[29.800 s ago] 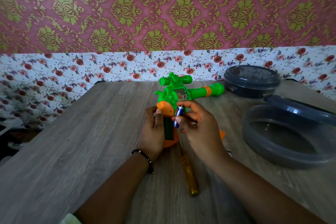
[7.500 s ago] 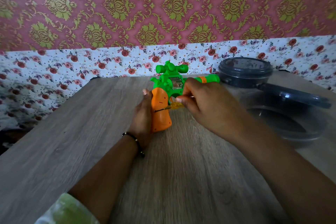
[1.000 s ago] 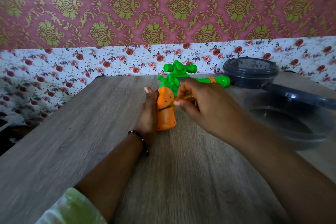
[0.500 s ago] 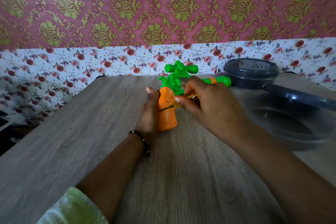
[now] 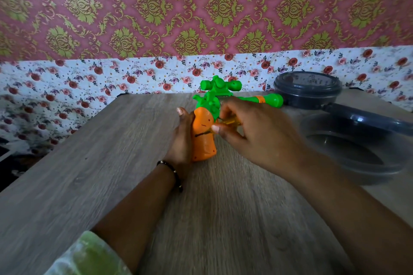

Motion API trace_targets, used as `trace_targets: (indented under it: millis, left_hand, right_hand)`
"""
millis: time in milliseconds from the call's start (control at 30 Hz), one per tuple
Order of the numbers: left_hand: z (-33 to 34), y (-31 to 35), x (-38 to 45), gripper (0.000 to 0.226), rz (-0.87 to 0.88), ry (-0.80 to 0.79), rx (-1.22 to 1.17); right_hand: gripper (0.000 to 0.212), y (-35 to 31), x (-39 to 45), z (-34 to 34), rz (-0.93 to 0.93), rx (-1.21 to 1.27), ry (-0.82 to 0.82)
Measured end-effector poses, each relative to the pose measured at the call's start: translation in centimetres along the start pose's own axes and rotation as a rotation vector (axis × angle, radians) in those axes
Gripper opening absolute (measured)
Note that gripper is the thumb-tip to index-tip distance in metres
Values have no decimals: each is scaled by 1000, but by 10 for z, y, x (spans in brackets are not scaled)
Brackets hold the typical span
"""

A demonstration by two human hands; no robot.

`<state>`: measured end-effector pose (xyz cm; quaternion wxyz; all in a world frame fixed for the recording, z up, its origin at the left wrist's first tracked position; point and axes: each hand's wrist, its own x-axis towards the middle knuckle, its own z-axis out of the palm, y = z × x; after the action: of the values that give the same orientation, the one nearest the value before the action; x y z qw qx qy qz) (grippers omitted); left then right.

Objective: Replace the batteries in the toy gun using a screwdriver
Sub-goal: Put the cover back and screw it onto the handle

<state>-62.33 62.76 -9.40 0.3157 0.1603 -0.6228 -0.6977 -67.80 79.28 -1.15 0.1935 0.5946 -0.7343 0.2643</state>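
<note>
L hand (image 5: pixel 182 140) steadies toy gun (image 5: pixel 204 138); R hand (image 5: pixel 257 134) holds screwdriver (image 5: pixel 228 122) at grip.

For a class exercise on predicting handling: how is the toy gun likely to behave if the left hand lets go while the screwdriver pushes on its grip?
The toy gun stands on its narrow orange grip, so it would probably tip. It looks like hollow plastic, likely light and stiff. The left hand braces it against the screwdriver that the right hand pinches.
</note>
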Motion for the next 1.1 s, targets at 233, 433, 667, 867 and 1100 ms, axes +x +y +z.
trace_targets:
  millis: [233,433,667,867,1100]
  left_hand:
    - [5,7,-6,91,-2,28,24]
    - [5,7,-7,80,-23,18,-46]
    - [3,6,-4,86,-33,12,-44]
    - [3,8,-7,100,-22,-6,-73]
    - [2,7,-5,94,-34,10,-70]
  right_hand:
    - [16,4,3,-1,-15,50,-20]
    - [24,-5,-1,3,-24,-13,51]
    - [19,2,2,-2,59,84,-74]
    - [43,-6,-1,0,70,-117,87]
    - [14,-1,2,-2,17,187,-92]
